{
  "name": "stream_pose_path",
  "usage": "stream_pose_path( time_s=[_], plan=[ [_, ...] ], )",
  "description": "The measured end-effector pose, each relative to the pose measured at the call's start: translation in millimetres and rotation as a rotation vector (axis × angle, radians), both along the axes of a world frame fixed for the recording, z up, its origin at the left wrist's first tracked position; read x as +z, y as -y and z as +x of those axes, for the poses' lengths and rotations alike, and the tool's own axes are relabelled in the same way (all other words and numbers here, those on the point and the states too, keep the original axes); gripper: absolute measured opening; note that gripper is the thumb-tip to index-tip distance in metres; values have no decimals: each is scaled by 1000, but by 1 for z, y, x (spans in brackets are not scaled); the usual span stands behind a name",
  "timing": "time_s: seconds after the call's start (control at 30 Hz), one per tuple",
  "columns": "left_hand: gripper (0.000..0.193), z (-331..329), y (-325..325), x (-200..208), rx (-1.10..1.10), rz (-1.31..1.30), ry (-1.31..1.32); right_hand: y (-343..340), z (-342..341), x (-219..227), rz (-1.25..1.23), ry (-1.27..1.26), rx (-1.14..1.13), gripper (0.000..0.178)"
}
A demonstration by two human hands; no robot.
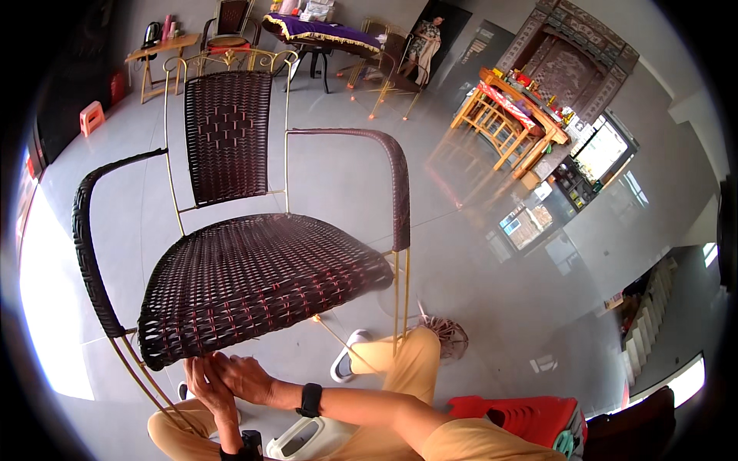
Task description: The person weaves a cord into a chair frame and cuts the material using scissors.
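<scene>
A dark brown woven armchair with a gold metal frame stands in front of me, its seat lined with reddish strands toward the front. Both hands meet just under the front left edge of the seat. My left hand has its fingers bent upward against the underside. Pressed close beside it is my right hand, its fingers curled in toward the left ones. The seat edge hides some fingertips, and whatever they pinch is too small to make out. A coil of brown strips lies on the floor beyond my right knee.
A white plastic jug sits between my legs. To my right is a red plastic seat with teal-handled scissors. Farther off are a purple-covered table, a wooden table, a pink stool and a person.
</scene>
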State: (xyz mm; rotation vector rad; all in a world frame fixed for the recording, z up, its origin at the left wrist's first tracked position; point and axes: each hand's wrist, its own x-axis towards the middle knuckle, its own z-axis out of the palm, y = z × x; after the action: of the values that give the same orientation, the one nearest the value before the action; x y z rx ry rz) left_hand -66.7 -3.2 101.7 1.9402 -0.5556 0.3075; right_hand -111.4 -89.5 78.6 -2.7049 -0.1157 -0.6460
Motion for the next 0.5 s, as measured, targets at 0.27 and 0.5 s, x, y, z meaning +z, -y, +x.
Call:
stream_pose_path(
  time_s=[0.27,0.5],
  plan=[
    [9,6,-1,-3,5,-14,23,-1,6,-1,47,-1,8,31],
    [9,-2,3,-6,3,-7,-9,3,-4,7,101,24,-1,30]
  ],
)
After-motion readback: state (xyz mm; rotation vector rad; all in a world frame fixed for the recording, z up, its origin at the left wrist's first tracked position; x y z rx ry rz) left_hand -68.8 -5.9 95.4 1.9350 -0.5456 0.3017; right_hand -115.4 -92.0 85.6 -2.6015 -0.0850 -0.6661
